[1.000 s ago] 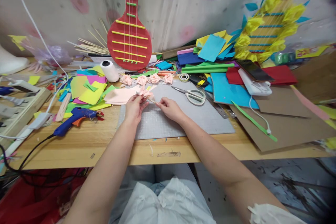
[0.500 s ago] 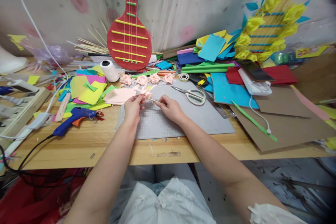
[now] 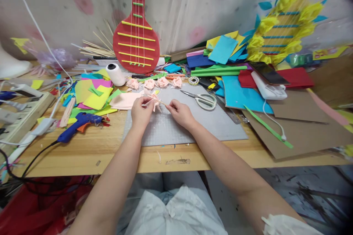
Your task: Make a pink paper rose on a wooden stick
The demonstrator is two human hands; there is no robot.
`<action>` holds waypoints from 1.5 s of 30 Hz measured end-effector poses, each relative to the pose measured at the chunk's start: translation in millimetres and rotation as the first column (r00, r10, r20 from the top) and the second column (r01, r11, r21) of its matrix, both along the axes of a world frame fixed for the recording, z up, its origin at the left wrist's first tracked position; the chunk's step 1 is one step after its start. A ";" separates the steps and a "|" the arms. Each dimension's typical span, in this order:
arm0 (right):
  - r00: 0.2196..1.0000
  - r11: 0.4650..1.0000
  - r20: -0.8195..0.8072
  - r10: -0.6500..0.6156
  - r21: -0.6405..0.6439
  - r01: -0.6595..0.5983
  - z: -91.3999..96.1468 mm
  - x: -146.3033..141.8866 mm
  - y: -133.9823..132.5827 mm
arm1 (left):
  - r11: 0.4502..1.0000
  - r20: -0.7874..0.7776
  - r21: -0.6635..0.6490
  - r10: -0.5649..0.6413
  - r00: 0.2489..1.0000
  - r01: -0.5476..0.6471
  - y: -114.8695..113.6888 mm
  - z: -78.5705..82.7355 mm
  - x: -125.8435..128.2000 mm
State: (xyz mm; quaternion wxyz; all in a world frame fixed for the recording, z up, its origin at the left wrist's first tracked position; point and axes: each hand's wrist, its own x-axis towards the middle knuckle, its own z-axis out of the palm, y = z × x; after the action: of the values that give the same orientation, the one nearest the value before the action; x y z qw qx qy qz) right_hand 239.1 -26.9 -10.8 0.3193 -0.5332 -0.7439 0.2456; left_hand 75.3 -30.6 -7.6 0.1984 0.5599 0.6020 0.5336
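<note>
Between my hands is a pale pink paper flower [image 3: 154, 100] with several loose petals, on the end of a thin stick [image 3: 163, 103]. My left hand [image 3: 141, 112] pinches one of its petals from the left. On the right, my right hand [image 3: 179, 113] grips the stick between thumb and fingers. Both hands are just above the grey cutting mat [image 3: 176, 132]. Behind them several finished pink paper roses [image 3: 149, 83] lie in a row. A pale pink paper sheet [image 3: 124, 101] lies left of the flower, and scissors [image 3: 205, 101] rest on the mat to the right.
A blue glue gun [image 3: 79, 125] lies at left, near a power strip [image 3: 24, 117]. A white thread spool [image 3: 116, 74] stands behind my left hand. A red paper lute [image 3: 136, 44] leans at the back. Cardboard [image 3: 298, 132] and a phone [image 3: 267, 73] are at right.
My left hand has shifted from the flower's base to a petal on its left side. The flower has turned, with petals now pointing down. My right hand still holds the stick.
</note>
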 end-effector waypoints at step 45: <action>0.867 0.989 0.498 0.029 0.113 -0.099 11.1 -15.9 -5.2 | 0.999 -0.132 -0.044 0.019 0.991 -0.025 -3.3 -4.1 9.9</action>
State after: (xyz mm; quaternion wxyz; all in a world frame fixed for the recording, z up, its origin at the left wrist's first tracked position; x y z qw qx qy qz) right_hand 223.2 -32.1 0.3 0.1451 -0.5304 -0.8331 0.0603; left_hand 85.2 -33.9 -11.7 0.1653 0.5825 0.6318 0.4839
